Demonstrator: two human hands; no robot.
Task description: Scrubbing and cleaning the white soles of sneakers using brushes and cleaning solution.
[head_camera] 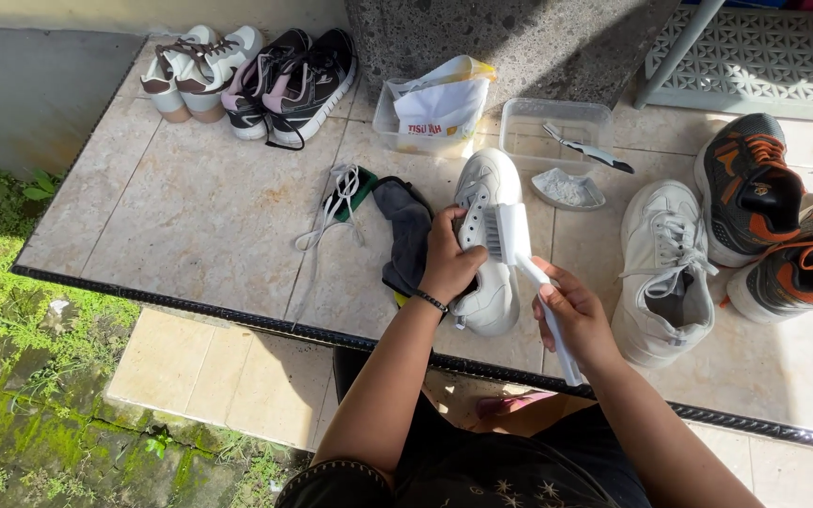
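On glossy tile (209,216): smooth white sneaker (487,188), bristly white brush (510,235).

Raised tiled floor (190,216), beige, dark-edged, sunlit. Along the back: two pairs of sneakers (247,80), two clear plastic tubs (557,127), one holding a bag. Nearer: loose laces (331,202), dark cloth (406,235), small dish of white powder (566,190), white sneaker (665,273), orange-black pair (773,226).
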